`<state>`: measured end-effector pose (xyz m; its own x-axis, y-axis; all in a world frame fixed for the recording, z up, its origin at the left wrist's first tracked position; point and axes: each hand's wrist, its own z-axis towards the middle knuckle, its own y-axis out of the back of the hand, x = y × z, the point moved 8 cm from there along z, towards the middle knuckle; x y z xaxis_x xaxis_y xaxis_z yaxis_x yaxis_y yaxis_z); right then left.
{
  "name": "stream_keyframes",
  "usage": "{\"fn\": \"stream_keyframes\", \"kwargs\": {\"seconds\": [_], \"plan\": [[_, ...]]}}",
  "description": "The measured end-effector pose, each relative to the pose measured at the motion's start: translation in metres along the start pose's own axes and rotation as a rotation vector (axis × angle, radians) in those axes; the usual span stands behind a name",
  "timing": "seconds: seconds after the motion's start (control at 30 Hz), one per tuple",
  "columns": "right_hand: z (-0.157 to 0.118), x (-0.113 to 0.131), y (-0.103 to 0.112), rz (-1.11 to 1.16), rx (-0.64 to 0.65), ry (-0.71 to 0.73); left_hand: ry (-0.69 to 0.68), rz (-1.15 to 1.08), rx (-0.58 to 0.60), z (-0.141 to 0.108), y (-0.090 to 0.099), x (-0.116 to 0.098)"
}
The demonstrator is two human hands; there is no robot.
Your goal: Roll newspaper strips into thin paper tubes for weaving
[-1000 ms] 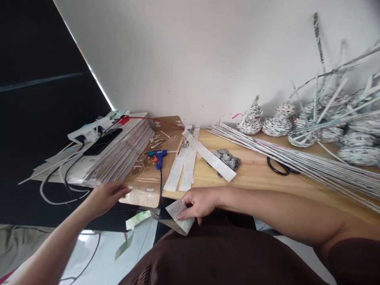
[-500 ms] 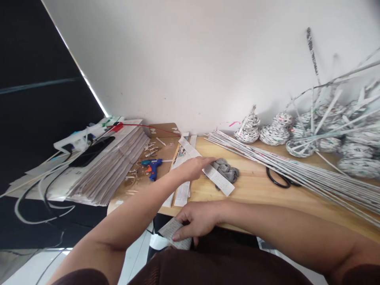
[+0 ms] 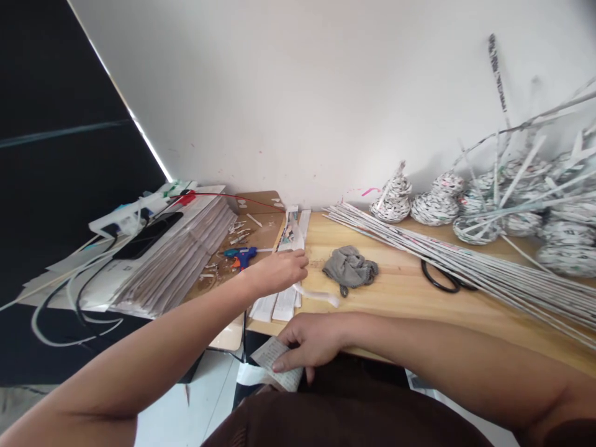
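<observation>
Above the left part of the wooden table, my left hand is closed with its fingers curled. From it a thin, motion-blurred newspaper strip trails to the right, seen nearly edge-on. Below that hand, more printed paper strips lie side by side. Low at the table's front edge, my right hand grips folded newspaper between thumb and fingers; part of the paper is hidden by my hand. A crumpled grey cloth lies just right of my left hand, apart from it.
A blue glue gun lies among paper scraps on a brown board. Further left are a paper stack, a phone and a power strip. To the right lie long paper rods, black-handled scissors and woven paper pieces.
My left hand has moved left and slightly down, drawing the newspaper strip off the grey cloth, which is now uncovered. My right hand has hardly moved.
</observation>
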<state>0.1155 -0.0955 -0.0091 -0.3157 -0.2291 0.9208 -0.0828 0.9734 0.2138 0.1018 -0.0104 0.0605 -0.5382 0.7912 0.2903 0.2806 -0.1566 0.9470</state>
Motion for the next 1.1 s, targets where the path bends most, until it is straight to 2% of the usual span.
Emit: {"fn": "stream_keyframes", "kwargs": {"seconds": [0.1,0.27,0.37,0.47,0.6,0.7,0.77,0.83,0.9,0.97,1.03,1.1], "plan": [[0.000,0.000,0.000,0.028,-0.003,0.007,-0.015,-0.004,0.035,-0.005,0.002,0.004],[0.001,-0.002,-0.001,0.062,-0.004,-0.005,0.129,0.008,0.110,-0.001,-0.015,0.048],[0.002,-0.002,-0.003,0.095,0.020,0.015,0.198,-0.032,0.095,0.008,-0.025,0.059],[0.003,-0.003,-0.004,0.134,0.038,0.018,0.202,-0.049,0.066,0.017,-0.030,0.053],[0.004,-0.004,-0.001,0.077,0.001,0.023,0.256,-0.108,0.006,0.020,-0.028,0.053],[0.003,-0.001,-0.001,0.050,-0.007,0.043,0.302,-0.188,-0.069,0.020,-0.017,0.056],[0.002,0.000,0.000,0.045,-0.009,0.044,0.340,-0.298,-0.163,0.024,-0.005,0.052],[0.001,-0.001,0.000,0.047,-0.013,0.034,0.347,-0.453,-0.270,0.031,0.006,0.041],[0.002,-0.001,0.000,0.054,-0.020,0.026,0.322,-0.586,-0.326,0.044,0.009,0.025],[0.002,-0.003,-0.001,0.058,-0.020,0.024,0.356,-0.594,-0.332,0.060,0.004,0.013],[0.003,-0.004,-0.002,0.067,-0.007,0.025,0.393,-0.568,-0.267,0.077,-0.011,0.005],[0.003,-0.004,-0.004,0.086,0.009,0.025,0.347,-0.555,-0.219,0.092,-0.025,-0.003]]}}
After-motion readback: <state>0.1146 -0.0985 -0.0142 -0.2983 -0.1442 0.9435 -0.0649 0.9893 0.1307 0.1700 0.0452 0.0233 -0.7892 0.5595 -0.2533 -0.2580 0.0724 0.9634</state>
